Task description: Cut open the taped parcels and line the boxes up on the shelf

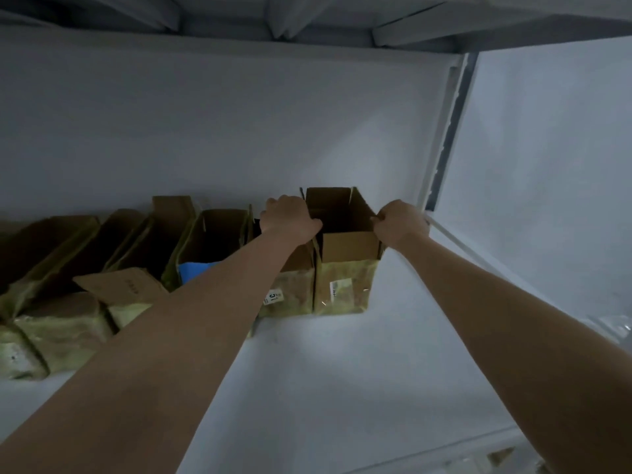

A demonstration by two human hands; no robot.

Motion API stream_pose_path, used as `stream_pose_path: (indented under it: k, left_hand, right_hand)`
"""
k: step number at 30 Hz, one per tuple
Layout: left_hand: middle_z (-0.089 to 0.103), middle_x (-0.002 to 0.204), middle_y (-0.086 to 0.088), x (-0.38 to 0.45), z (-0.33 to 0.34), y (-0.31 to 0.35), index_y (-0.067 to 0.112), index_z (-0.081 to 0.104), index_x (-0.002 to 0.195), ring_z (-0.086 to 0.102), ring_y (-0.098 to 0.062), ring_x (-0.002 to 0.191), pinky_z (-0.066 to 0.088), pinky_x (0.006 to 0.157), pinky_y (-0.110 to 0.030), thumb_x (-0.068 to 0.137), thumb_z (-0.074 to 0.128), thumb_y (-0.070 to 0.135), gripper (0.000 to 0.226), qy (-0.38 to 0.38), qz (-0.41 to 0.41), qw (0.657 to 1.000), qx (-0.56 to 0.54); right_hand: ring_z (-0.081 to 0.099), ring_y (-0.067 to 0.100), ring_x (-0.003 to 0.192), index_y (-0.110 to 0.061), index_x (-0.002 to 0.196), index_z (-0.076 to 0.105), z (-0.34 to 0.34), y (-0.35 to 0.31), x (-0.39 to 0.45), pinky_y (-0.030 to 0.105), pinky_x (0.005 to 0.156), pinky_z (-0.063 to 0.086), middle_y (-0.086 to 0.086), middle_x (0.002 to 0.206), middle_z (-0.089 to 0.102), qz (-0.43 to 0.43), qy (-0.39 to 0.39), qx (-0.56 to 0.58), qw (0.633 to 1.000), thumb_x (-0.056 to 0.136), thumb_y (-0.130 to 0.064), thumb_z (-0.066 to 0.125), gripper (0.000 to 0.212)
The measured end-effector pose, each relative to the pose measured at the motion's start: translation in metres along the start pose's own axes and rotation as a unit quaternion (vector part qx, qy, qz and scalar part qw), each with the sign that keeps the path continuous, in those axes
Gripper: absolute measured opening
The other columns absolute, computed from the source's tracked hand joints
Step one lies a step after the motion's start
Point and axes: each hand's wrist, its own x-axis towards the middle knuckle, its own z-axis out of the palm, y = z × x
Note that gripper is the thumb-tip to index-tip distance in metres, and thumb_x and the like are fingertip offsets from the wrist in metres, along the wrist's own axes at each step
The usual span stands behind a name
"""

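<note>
An opened cardboard box [345,268], its lower half wrapped in yellowish tape, stands at the right end of a row on the white shelf [325,371]. My left hand [290,218] grips its left top edge, fingers curled over the rim. My right hand [400,222] pinches the right flap at the box's top edge. To its left, pressed against it, stands a second open box [290,289] with a white label, partly hidden by my left forearm. Several more opened, taped boxes [68,323] continue the row leftward.
The box [201,248] further left shows something blue inside. The shelf's back wall [239,131] rises behind the row, a side panel [547,165] closes the right, and another shelf [307,18] lies overhead. Crumpled clear plastic [615,328] lies at the right edge.
</note>
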Motion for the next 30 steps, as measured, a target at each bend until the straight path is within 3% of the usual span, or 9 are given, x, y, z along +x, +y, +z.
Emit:
stream_pose_path:
  k: [3, 5, 8, 11, 15, 19, 24, 27, 30]
  left_hand:
    - [0.063, 0.104, -0.017, 0.005, 0.007, -0.002, 0.000, 0.065, 0.102, 0.056, -0.035, 0.106, 0.047, 0.094, -0.042, 0.092, 0.053, 0.040, 0.043, -0.003, -0.013, 1.000, -0.020]
    - [0.065, 0.106, -0.017, 0.007, 0.009, -0.002, 0.000, 0.065, 0.103, 0.057, -0.035, 0.106, 0.047, 0.094, -0.043, 0.095, 0.049, 0.042, 0.045, 0.000, -0.012, 1.000, -0.022]
    - [0.065, 0.107, -0.017, 0.007, 0.008, 0.000, 0.000, 0.065, 0.104, 0.057, -0.035, 0.105, 0.046, 0.095, -0.043, 0.097, 0.045, 0.043, 0.048, 0.003, -0.007, 1.000, -0.008]
    - [0.064, 0.106, -0.016, 0.006, 0.004, 0.001, 0.001, 0.065, 0.103, 0.057, -0.034, 0.103, 0.046, 0.095, -0.043, 0.097, 0.043, 0.046, 0.049, 0.014, 0.009, 1.000, 0.019]
    - [0.061, 0.105, -0.013, 0.000, -0.008, 0.001, 0.005, 0.063, 0.101, 0.052, -0.033, 0.109, 0.047, 0.089, -0.041, 0.099, 0.041, 0.049, 0.049, 0.037, 0.034, 0.997, 0.057]
    - [0.060, 0.090, -0.007, -0.022, -0.021, -0.005, 0.012, 0.059, 0.086, 0.057, -0.028, 0.096, 0.041, 0.064, -0.032, 0.099, 0.043, 0.043, 0.037, 0.075, 0.080, 0.992, 0.067]
    - [0.061, 0.095, -0.005, -0.054, -0.039, -0.016, 0.015, 0.061, 0.101, 0.060, -0.026, 0.092, 0.044, 0.067, -0.032, 0.098, 0.045, 0.039, 0.029, 0.071, 0.112, 0.988, 0.075]
    - [0.059, 0.081, -0.004, -0.060, -0.055, -0.024, 0.016, 0.055, 0.082, 0.062, -0.026, 0.083, 0.044, 0.064, -0.031, 0.099, 0.045, 0.039, 0.030, 0.045, 0.127, 0.988, 0.076]
    - [0.062, 0.089, -0.005, -0.073, -0.068, -0.035, 0.015, 0.060, 0.090, 0.061, -0.026, 0.086, 0.043, 0.064, -0.032, 0.099, 0.045, 0.040, 0.031, 0.058, 0.164, 0.981, 0.084]
  right_hand:
    - [0.063, 0.022, 0.074, -0.008, 0.094, 0.068, 0.008, 0.002, 0.000, 0.034, 0.069, 0.055, 0.007, 0.082, 0.067, -0.016, -0.016, 0.034, 0.999, 0.103, -0.042, 0.040, 0.044]
    - [0.066, 0.025, 0.077, -0.008, 0.092, 0.067, 0.010, 0.003, -0.001, 0.039, 0.076, 0.058, 0.009, 0.083, 0.069, -0.016, -0.022, 0.033, 0.999, 0.104, -0.046, 0.034, 0.052]
    - [0.065, 0.026, 0.076, -0.008, 0.087, 0.064, 0.008, 0.001, -0.002, 0.036, 0.070, 0.056, 0.008, 0.079, 0.066, -0.016, -0.020, 0.002, 1.000, 0.104, -0.049, 0.028, 0.057]
    - [0.061, 0.027, 0.075, -0.011, 0.081, 0.060, 0.007, 0.000, -0.001, 0.029, 0.059, 0.042, 0.003, 0.071, 0.056, -0.042, 0.015, -0.051, 0.998, 0.103, -0.048, 0.028, 0.054]
    - [0.059, 0.027, 0.079, -0.009, 0.092, 0.066, 0.000, 0.007, -0.006, 0.031, 0.066, 0.039, 0.008, 0.086, 0.065, -0.086, 0.052, -0.107, 0.989, 0.104, -0.045, 0.028, 0.053]
    - [0.064, 0.032, 0.096, -0.017, 0.110, 0.066, -0.015, 0.013, -0.018, 0.033, 0.070, 0.038, 0.009, 0.105, 0.069, -0.097, 0.075, -0.141, 0.982, 0.103, -0.046, 0.031, 0.046]
    - [0.063, 0.028, 0.107, -0.026, 0.124, 0.061, -0.034, 0.002, -0.046, 0.036, 0.081, 0.046, 0.001, 0.116, 0.069, -0.118, 0.059, -0.133, 0.982, 0.102, -0.044, 0.038, 0.037]
    - [0.064, 0.027, 0.099, -0.025, 0.115, 0.066, -0.039, -0.012, -0.064, 0.034, 0.074, 0.043, 0.002, 0.106, 0.070, -0.124, 0.067, -0.118, 0.983, 0.101, -0.039, 0.040, 0.033]
    - [0.063, 0.025, 0.085, -0.020, 0.106, 0.070, -0.045, -0.023, -0.088, 0.030, 0.067, 0.037, 0.004, 0.095, 0.069, -0.135, 0.098, -0.127, 0.978, 0.100, -0.034, 0.043, 0.031]
